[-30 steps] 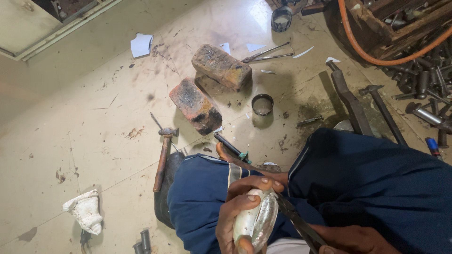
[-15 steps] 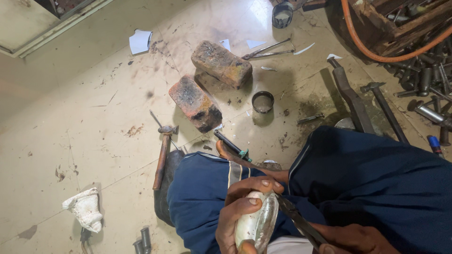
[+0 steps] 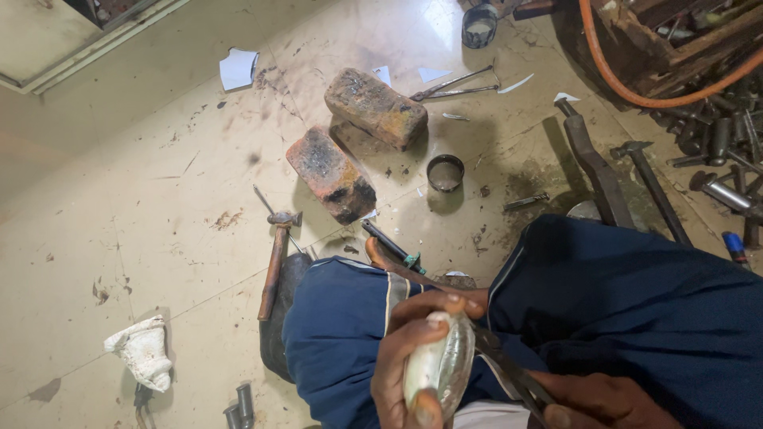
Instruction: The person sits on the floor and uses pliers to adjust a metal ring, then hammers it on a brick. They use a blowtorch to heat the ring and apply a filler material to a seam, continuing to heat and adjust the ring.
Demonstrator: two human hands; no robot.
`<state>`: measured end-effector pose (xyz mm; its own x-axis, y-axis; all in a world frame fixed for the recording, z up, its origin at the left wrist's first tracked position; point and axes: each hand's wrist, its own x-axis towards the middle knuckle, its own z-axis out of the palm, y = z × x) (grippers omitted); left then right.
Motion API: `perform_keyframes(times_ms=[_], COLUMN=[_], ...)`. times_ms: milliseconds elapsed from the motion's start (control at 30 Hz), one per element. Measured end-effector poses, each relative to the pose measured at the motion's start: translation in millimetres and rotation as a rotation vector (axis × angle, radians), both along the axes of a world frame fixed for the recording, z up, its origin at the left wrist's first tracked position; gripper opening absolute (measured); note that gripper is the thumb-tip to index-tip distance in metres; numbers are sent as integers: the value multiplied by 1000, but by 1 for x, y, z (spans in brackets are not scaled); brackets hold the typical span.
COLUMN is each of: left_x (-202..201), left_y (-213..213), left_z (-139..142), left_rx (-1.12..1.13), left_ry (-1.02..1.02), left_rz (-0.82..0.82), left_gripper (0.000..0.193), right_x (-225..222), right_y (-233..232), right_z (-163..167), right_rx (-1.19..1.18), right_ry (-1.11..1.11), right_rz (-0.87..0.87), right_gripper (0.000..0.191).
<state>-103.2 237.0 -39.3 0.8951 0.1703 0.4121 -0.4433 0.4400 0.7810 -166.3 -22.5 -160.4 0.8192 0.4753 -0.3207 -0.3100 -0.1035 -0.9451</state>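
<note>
My left hand [image 3: 405, 349] is wrapped around a curved, shiny silver metal piece [image 3: 439, 367], held upright over my lap. My right hand [image 3: 592, 401] sits at the bottom edge and grips the handles of long metal shears [image 3: 445, 294]. The shears' blades run up and left, past the metal piece, towards my left knee. Both legs are in dark blue trousers [image 3: 636, 310]. The lower end of the metal piece is hidden by my thumb.
On the tiled floor lie two sooty bricks [image 3: 332, 173], [image 3: 375, 107], a small metal ring cup [image 3: 445, 172], a hammer [image 3: 276, 258], tongs [image 3: 449, 83], a white rag [image 3: 143, 352], a dark tin [image 3: 479, 24], paper scraps and long iron tools [image 3: 592, 163]. An orange hose [image 3: 636, 87] and scrap metal fill the right corner.
The view has shifted slightly. My left hand has turned the metal piece a little against the shears; the floor items lie where they were.
</note>
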Motion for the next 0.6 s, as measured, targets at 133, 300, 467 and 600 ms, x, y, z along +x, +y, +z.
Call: perform_keyframes(times_ms=[133, 300, 467, 600], left_x=[3, 6, 9, 5], left_y=[4, 13, 16, 20], left_z=[10, 20, 21, 23], left_rx=[-43, -18, 72, 132], left_ry=[158, 355, 464, 540], left_rz=[-60, -79, -115, -124], left_gripper=[54, 56, 58, 59], right_x=[9, -15, -33, -36], right_y=[-44, -110, -141, -149], right_z=[-13, -39, -68, -81], right_rx=[184, -205, -318, -688], right_ry=[239, 271, 205, 261], right_rz=[101, -317, -292, -137], right_gripper=[45, 47, 52, 53])
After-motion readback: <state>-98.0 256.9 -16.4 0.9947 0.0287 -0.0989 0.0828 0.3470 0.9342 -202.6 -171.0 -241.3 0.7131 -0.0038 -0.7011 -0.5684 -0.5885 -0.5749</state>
